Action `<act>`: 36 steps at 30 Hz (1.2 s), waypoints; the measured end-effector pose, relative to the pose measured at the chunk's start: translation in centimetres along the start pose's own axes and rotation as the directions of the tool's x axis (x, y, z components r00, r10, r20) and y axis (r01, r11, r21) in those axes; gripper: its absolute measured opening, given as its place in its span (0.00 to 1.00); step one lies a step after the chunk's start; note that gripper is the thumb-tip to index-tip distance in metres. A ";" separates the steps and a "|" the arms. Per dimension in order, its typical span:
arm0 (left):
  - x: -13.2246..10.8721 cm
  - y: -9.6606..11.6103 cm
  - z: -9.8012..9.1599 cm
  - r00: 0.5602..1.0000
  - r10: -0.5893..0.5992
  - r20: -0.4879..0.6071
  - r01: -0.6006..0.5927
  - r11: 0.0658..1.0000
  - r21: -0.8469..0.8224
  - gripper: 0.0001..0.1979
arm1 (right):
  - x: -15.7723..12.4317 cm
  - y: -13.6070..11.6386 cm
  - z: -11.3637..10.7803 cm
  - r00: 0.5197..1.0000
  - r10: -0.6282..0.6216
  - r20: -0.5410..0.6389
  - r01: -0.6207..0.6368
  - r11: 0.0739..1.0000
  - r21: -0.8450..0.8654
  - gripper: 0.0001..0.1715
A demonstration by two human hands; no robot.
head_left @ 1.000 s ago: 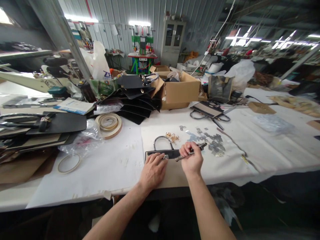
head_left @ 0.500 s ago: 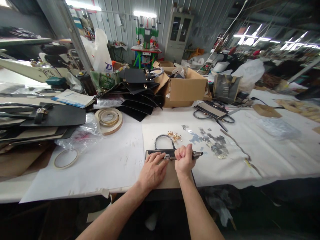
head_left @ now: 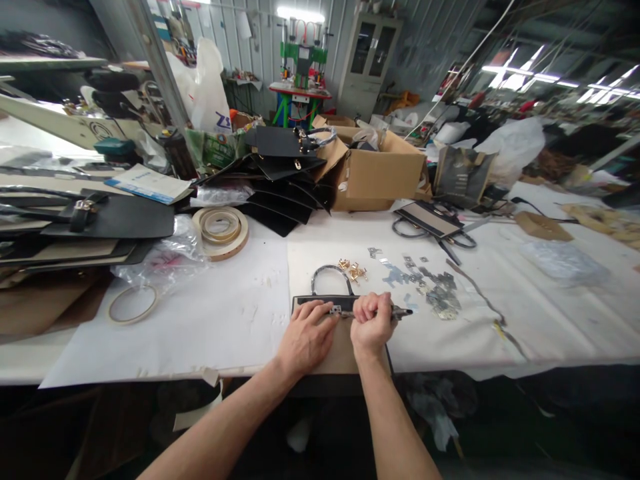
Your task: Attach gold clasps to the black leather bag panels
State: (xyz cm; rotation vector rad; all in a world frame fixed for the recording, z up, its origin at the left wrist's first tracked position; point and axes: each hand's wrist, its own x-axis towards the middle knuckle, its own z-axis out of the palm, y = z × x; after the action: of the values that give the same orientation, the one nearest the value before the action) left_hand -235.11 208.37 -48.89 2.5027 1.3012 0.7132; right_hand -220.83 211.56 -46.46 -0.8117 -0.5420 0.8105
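A beige and black bag panel [head_left: 342,357] with a looped handle [head_left: 332,272] lies at the table's front edge. Flat on its dark band rests my left hand [head_left: 309,335], fingers spread, beside a small metal plate [head_left: 335,309]. My right hand [head_left: 371,321] is closed in a fist around a dark metal tool [head_left: 401,313], whose tip points right. Gold-coloured fittings [head_left: 354,270] lie just beyond the handle. Several flat metal plates [head_left: 443,291] are scattered to the right.
Tape rolls [head_left: 220,232] and a stack of black bag pieces [head_left: 110,213] are on the left. A cardboard box [head_left: 384,175] stands at the back, with another handled bag piece [head_left: 431,219] in front of it. A cord [head_left: 477,291] lies at right.
The camera view has shifted slightly, so the background sits a little further right. Both hands keep nearly the same places on the panel, and the tool's tip shows slightly further right.
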 end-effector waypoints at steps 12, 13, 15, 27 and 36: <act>-0.1 -0.2 0.2 1.000 -0.012 0.015 0.012 1.000 -0.015 0.14 | -0.6 1.0 0.5 0.998 -0.053 -0.019 0.051 0.994 -0.093 0.33; -0.1 -0.3 0.2 1.000 -0.015 0.016 0.015 1.000 -0.013 0.14 | -0.7 1.1 0.6 0.998 -0.059 -0.022 0.056 0.993 -0.105 0.33; -0.2 -0.4 0.2 1.000 -0.022 0.016 0.022 1.000 -0.011 0.14 | -0.7 1.2 0.8 0.997 -0.071 -0.026 0.067 0.990 -0.125 0.32; -0.3 -0.6 0.3 0.999 -0.028 0.037 0.030 0.999 -0.041 0.14 | 0.4 2.3 1.2 0.999 -0.032 0.027 0.041 0.865 -0.501 0.32; -0.2 -0.6 0.1 1.000 -0.002 0.008 0.002 1.000 -0.012 0.15 | 1.9 1.8 1.2 0.995 0.103 0.003 -0.094 0.916 -0.391 0.36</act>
State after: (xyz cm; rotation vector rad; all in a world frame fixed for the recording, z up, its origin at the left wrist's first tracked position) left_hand -235.54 208.59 -49.29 2.4915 1.2927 0.7082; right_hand -221.34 214.34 -46.98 -1.2071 -0.7009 0.8156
